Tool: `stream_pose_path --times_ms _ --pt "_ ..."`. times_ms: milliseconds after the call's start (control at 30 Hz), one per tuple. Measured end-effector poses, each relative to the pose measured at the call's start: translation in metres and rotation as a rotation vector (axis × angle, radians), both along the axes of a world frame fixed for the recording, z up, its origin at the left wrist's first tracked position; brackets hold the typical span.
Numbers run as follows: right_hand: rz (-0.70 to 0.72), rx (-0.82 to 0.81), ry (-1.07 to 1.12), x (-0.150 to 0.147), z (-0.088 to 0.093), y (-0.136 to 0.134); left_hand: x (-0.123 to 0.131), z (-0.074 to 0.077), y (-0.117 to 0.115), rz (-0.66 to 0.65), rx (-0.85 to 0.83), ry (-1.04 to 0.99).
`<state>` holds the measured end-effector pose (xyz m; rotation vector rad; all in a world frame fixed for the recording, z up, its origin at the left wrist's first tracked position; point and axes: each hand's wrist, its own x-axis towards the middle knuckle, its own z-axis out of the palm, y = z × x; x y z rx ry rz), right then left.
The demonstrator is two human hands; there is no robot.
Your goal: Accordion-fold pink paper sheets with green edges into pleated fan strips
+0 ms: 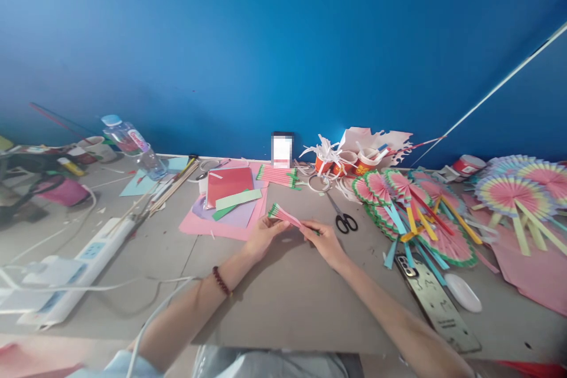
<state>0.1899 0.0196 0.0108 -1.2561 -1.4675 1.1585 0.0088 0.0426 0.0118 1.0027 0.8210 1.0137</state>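
A pleated strip of pink paper with green and white edges (287,216) is stretched between my two hands above the middle of the table. My left hand (264,235) grips its left part, where the folds fan out slightly. At the right end, the fingers of my right hand (324,241) are closed on the same strip, hiding part of it. Just beyond lies another pleated pink and green piece (277,175). Black-handled scissors (345,222) rest to the right of my right hand. Stacked coloured paper (195,223) with a red packet (230,186) lies to the left.
Finished paper fans (452,239) cover the right side, near a phone (436,301) and a white oval object (463,293). Paper cups (367,160) with scraps stand by the blue wall. On the left are a power strip (84,266), cables, and a tilted plastic bottle (128,136).
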Motion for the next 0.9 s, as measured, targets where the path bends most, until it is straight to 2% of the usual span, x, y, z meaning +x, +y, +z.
stream_pose_path --times_ms 167,300,567,800,900 --pt "0.038 -0.001 -0.024 -0.004 -0.004 -0.003 0.005 0.0 -0.005 0.09 0.004 0.065" --pt "0.027 0.141 -0.098 -0.005 -0.01 -0.005 0.008 0.002 -0.008 0.129 0.055 0.082" --pt "-0.028 0.3 -0.202 0.0 -0.01 -0.004 0.007 0.006 -0.012 0.079 0.237 0.171" --pt "-0.068 0.353 -0.268 0.0 -0.008 -0.005 0.007 0.011 -0.015 0.014 0.171 0.181" --pt "-0.028 0.31 -0.236 -0.001 -0.006 -0.007 0.006 0.012 -0.016 0.058 0.202 0.172"
